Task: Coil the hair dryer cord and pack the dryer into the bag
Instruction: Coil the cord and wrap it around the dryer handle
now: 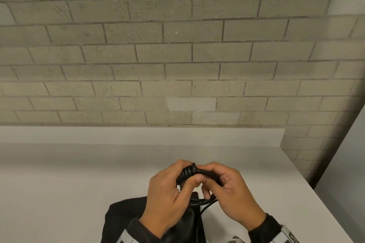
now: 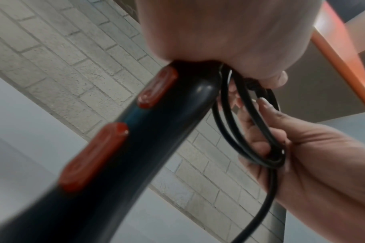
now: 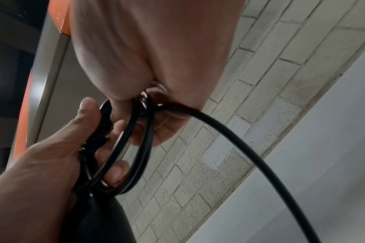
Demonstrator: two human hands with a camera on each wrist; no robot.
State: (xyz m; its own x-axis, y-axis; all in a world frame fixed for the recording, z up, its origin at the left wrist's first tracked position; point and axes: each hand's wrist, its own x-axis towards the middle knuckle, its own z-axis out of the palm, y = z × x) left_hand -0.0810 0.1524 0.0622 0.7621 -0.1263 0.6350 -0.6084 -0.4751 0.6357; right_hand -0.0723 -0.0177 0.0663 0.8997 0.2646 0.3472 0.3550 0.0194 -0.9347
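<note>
Bag (image 1: 118,217): black, lying flat on white table (image 1: 59,183) near its front edge, beneath the hands; contents not showing.
Left hand (image 1: 167,197): fingers wrapping around hair dryer (image 2: 119,148) handle end.
Cord (image 2: 235,131): looping between both hands.
Right hand (image 1: 231,189): fingers pinching the loops.
Table right edge: lying near.
</note>
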